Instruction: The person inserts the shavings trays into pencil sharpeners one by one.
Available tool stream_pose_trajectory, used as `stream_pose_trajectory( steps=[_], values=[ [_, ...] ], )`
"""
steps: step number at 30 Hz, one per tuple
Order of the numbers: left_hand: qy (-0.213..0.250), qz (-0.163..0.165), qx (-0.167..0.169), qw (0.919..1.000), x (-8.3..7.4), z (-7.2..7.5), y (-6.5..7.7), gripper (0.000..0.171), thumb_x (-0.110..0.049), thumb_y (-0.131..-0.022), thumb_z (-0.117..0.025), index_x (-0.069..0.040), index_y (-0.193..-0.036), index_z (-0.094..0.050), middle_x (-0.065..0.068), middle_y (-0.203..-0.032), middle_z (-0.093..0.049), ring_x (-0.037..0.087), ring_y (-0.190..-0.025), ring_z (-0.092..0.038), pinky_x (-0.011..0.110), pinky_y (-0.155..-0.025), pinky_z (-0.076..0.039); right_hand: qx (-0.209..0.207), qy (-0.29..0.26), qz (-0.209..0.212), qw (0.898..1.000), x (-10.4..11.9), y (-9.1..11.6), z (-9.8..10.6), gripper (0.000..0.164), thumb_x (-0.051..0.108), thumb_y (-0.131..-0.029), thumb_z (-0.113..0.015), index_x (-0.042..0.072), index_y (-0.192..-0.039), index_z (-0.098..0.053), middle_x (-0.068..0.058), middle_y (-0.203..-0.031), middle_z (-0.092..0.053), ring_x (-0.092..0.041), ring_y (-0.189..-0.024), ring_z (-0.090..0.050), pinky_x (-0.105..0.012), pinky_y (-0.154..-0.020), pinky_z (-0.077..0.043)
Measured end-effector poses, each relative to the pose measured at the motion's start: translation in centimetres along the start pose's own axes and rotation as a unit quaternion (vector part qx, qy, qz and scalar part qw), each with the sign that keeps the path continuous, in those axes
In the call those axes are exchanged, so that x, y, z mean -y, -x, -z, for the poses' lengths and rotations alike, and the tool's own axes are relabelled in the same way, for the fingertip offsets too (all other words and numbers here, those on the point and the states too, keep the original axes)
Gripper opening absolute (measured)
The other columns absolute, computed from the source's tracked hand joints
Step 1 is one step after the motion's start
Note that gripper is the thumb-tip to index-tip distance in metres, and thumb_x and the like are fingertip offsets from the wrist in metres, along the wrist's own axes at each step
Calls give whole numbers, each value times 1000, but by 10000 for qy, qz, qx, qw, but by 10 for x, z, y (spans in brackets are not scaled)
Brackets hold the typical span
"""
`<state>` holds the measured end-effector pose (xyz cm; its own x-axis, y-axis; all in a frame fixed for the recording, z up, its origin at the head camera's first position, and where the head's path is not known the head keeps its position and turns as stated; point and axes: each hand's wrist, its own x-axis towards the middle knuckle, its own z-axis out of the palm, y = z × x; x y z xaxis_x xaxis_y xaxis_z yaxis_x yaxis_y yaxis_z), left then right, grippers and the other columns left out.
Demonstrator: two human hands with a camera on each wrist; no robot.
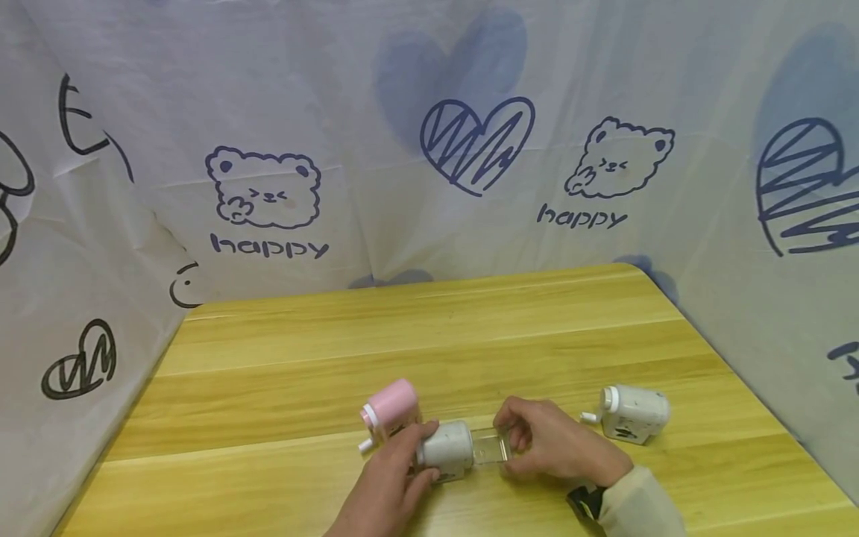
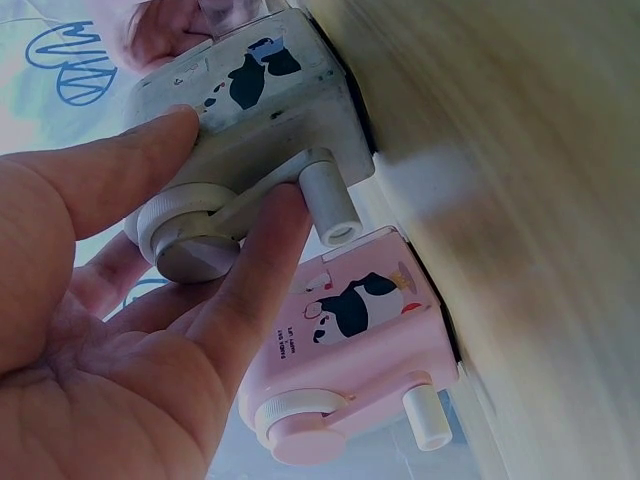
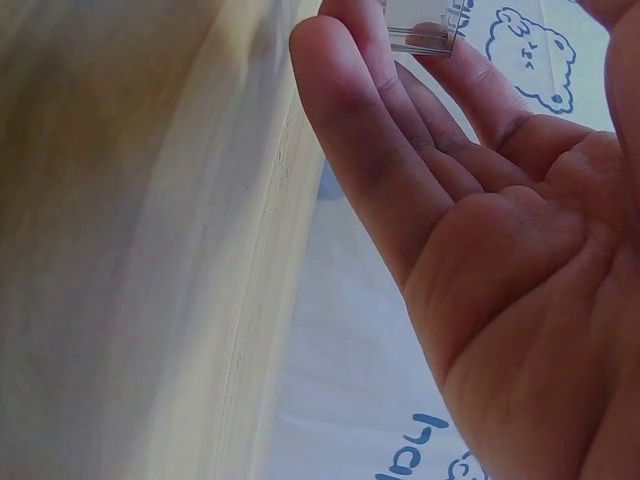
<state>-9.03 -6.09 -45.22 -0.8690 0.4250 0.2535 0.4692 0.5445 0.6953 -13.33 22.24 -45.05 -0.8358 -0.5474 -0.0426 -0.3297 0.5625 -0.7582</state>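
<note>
A white hand-crank pencil sharpener with a panda picture stands on the table, and my left hand grips it by its crank end. In the left wrist view, its crank handle points toward my fingers. From the sharpener's right side extends a clear plastic drawer; whether it is still partly inside cannot be told. My right hand pinches the drawer's outer end. Just behind my left hand is a pink sharpener, apart from my fingers in the left wrist view.
Another white sharpener stands at the right, its crank handle facing left. The wooden table is bordered by white cloth with drawn bears and hearts.
</note>
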Motion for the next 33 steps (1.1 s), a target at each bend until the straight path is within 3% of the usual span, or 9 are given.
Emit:
stream_pose_trajectory(
  steps=[16, 33],
  values=[
    [-78, -141, -118, 9998, 1, -1, 0, 49, -18, -87, -66, -17, -133, -49, 2, -127, -57, 20, -110, -56, 37, -91, -49, -15, 4, 74, 10000, 2, -1, -4, 45, 27, -72, -80, 15, -109, -57, 0, -88, -61, -14, -78, -58, -28, -70, -51],
    [-40, -57, -18, 10000, 1, 0, 0, 49, -18, -87, -66, -17, -133, -49, 0, -126, -57, 19, -111, -55, 37, -92, -49, 65, -67, 77, 9999, 3, -3, -9, 46, 30, -76, -78, 13, -113, -57, 1, -89, -62, -12, -79, -59, -28, -70, -52]
  ],
)
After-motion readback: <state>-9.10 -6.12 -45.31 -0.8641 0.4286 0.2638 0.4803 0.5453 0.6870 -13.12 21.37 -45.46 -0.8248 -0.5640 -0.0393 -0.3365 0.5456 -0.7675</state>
